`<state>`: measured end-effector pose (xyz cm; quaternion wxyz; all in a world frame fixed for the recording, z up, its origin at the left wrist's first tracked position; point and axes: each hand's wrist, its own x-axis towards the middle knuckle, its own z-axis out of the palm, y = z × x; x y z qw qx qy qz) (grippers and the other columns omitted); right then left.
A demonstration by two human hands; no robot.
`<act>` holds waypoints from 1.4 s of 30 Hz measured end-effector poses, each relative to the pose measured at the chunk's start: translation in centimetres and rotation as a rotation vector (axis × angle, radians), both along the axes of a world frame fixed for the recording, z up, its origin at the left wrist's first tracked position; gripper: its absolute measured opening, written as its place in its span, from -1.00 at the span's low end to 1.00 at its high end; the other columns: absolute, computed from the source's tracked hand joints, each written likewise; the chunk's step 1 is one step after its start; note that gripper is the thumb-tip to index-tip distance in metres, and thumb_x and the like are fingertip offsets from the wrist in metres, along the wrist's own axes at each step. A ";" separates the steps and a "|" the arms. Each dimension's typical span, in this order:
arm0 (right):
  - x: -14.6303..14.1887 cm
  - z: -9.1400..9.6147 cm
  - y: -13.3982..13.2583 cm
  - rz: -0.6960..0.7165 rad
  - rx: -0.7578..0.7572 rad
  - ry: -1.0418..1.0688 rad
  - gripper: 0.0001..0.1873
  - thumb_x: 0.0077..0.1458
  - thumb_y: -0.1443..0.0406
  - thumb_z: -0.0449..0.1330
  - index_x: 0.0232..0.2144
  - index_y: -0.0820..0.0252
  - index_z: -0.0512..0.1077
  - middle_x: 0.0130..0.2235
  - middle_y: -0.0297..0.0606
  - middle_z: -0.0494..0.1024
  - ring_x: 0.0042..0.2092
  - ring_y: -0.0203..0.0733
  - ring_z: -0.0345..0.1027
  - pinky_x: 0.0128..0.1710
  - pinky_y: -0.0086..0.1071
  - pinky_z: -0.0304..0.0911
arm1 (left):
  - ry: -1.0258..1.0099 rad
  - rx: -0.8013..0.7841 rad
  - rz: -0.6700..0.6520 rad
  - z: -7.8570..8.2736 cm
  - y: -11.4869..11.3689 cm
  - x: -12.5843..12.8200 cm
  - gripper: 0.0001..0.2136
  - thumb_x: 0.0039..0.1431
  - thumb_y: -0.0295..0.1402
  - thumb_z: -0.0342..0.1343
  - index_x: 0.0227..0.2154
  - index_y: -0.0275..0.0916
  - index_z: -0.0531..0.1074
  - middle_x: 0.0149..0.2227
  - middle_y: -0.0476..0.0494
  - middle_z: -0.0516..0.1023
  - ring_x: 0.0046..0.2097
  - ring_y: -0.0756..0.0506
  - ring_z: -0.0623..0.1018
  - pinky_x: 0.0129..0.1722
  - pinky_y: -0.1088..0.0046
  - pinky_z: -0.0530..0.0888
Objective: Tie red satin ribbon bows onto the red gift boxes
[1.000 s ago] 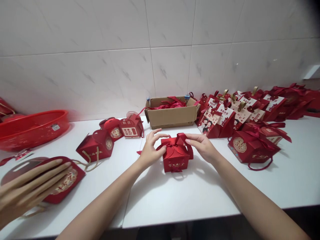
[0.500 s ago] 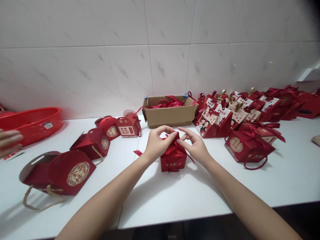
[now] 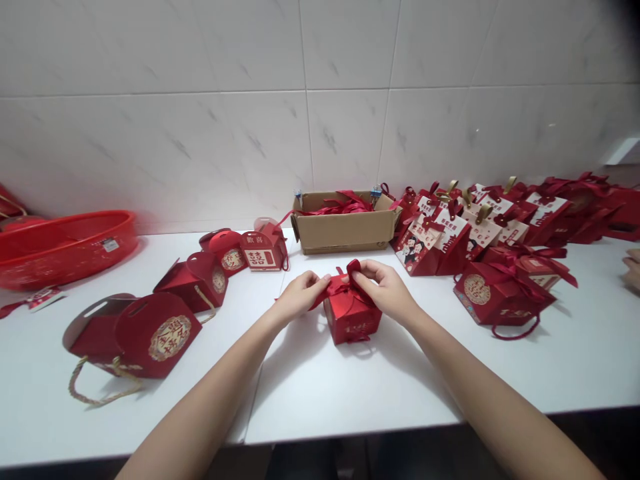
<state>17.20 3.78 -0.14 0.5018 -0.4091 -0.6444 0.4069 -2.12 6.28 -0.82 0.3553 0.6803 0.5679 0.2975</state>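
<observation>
Tabletop (image 3: pixel 370 393) gives open room in front of carton (image 3: pixel 347 233), out to near edge (image 3: pixel 350 435); my forearms (image 3: pixel 215 383) span it. Red box (image 3: pixel 354 325) stands in front of carton, apart from it. My left hand (image 3: pixel 299 295) and right hand (image 3: pixel 391 288) each pinch ribbon (image 3: pixel 353 269) on box top. Best draw both sides evenly, gently, sparing top flaps (image 3: pixel 344 305).

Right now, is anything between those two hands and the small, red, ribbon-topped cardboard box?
Nothing visible: the left hand and right hand both hold the red fabric ribbon atop the small red cardboard box.
</observation>
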 end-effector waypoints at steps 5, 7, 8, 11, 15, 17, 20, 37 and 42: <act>-0.5 -0.7 0.9 -0.090 0.014 -0.004 -0.86 -0.04 0.18 0.15 -0.43 0.05 0.46 -0.38 -0.22 0.57 -0.29 -0.04 0.45 -0.32 -0.20 0.31 | -0.026 -0.111 -0.082 0.9 -0.8 -0.7 -0.56 -0.10 0.09 0.09 -0.47 -0.26 0.34 -0.54 -0.04 0.43 -0.53 -0.03 0.41 -0.58 0.52 0.25; -0.3 -1.3 1.3 -0.064 0.029 0.008 -0.89 -0.05 0.17 0.16 -0.44 -0.03 0.47 -0.39 -0.20 0.58 -0.28 0.00 0.46 -0.35 -0.18 0.30 | 0.007 -0.167 -0.132 1.5 -1.2 -0.9 -0.56 -0.12 0.08 0.11 -0.51 -0.27 0.35 -0.59 -0.04 0.41 -0.57 -0.02 0.40 -0.60 0.52 0.22; -0.1 -1.5 1.6 -0.043 0.040 0.020 -0.89 -0.05 0.17 0.16 -0.44 -0.07 0.48 -0.39 -0.19 0.59 -0.28 0.02 0.46 -0.37 -0.16 0.30 | 0.025 -0.190 -0.169 2.0 -1.5 -1.0 -0.57 -0.11 0.08 0.11 -0.56 -0.28 0.35 -0.63 -0.03 0.38 -0.60 0.00 0.37 -0.61 0.52 0.19; 0.1 -2.1 2.0 0.041 0.089 0.061 -0.88 -0.05 0.16 0.17 -0.40 -0.12 0.49 -0.40 -0.18 0.59 -0.28 0.05 0.47 -0.40 -0.13 0.30 | -0.034 -0.195 -0.288 3.9 -2.0 -1.2 -0.58 -0.04 0.02 0.11 -0.67 -0.28 0.35 -0.71 0.02 0.28 -0.65 0.06 0.25 -0.62 0.52 0.13; 0.1 -1.9 1.7 0.116 0.150 0.050 -0.88 -0.09 0.15 0.19 -0.41 -0.12 0.50 -0.39 -0.21 0.60 -0.24 0.09 0.47 -0.40 -0.13 0.33 | -0.296 -0.154 -0.394 6.5 -1.9 -0.2 -0.71 -0.03 -0.16 0.19 -0.65 -0.28 0.44 -0.66 -0.02 0.36 -0.59 0.05 0.31 -0.56 0.51 0.24; 0.1 -1.5 1.3 0.145 0.149 0.012 -0.89 -0.09 0.14 0.19 -0.44 -0.12 0.49 -0.37 -0.24 0.61 -0.23 0.08 0.47 -0.38 -0.14 0.35 | -0.427 -0.162 -0.392 6.9 -1.6 0.8 -0.79 -0.04 -0.21 0.20 -0.51 -0.29 0.52 -0.51 -0.10 0.51 -0.46 -0.01 0.44 -0.43 0.47 0.36; 0.3 -1.2 0.5 0.211 0.098 -0.040 -0.88 -0.09 0.13 0.18 -0.45 -0.10 0.50 -0.36 -0.28 0.61 -0.26 0.04 0.48 -0.39 -0.17 0.36 | -0.517 -0.132 -0.289 6.3 -0.9 2.3 -0.75 -0.07 -0.27 0.24 -0.32 -0.30 0.53 -0.37 -0.15 0.57 -0.34 -0.06 0.51 -0.27 0.39 0.42; -1.9 -1.4 -0.9 -0.071 -0.005 0.094 -0.80 -0.03 0.17 0.18 -0.37 0.12 0.29 -0.44 -0.30 0.49 -0.36 -0.17 0.41 -0.33 -0.30 0.29 | -0.411 0.157 -0.220 1.4 -1.2 0.7 -0.76 0.04 -0.19 0.16 -0.40 -0.31 0.42 -0.36 -0.17 0.55 -0.29 -0.09 0.54 -0.23 0.37 0.44; -2.2 -1.4 -1.3 -0.016 0.037 0.148 -0.74 -0.08 0.21 0.21 -0.48 0.10 0.15 -0.53 -0.45 0.33 -0.48 -0.30 0.25 -0.47 -0.45 0.17 | -0.479 0.136 -0.250 1.1 -1.7 0.9 -0.80 0.07 -0.24 0.13 -0.38 -0.25 0.28 -0.42 -0.05 0.48 -0.33 -0.03 0.53 -0.29 0.44 0.43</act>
